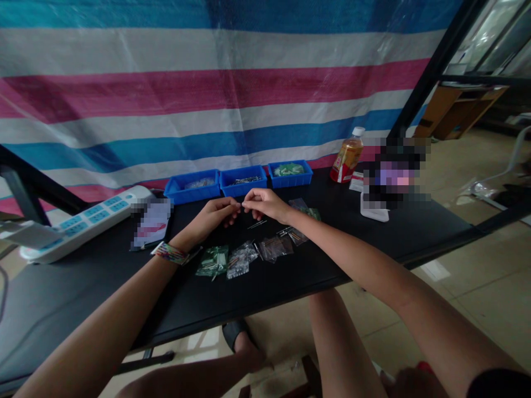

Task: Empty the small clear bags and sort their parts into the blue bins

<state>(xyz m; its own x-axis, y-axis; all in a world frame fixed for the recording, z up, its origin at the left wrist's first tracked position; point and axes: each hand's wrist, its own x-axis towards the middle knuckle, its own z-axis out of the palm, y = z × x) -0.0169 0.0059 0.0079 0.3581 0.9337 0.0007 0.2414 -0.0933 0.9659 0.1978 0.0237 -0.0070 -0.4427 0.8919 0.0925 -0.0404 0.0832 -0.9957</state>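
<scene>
Rods, thin and pale [257, 224], lie on the black table [182, 307] between four and five o'clock from the paired fingertips, long axis roughly eight to two, nearer the right hand [265, 203]. It and the left hand [219, 213] almost meet, thumbs and forefingers pinched closed; anything gripped is too small to tell.

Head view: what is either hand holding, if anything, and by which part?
It cannot be told: the left hand and right hand nearly meet over the black table, but anything pinched there is too small to make out.
</scene>
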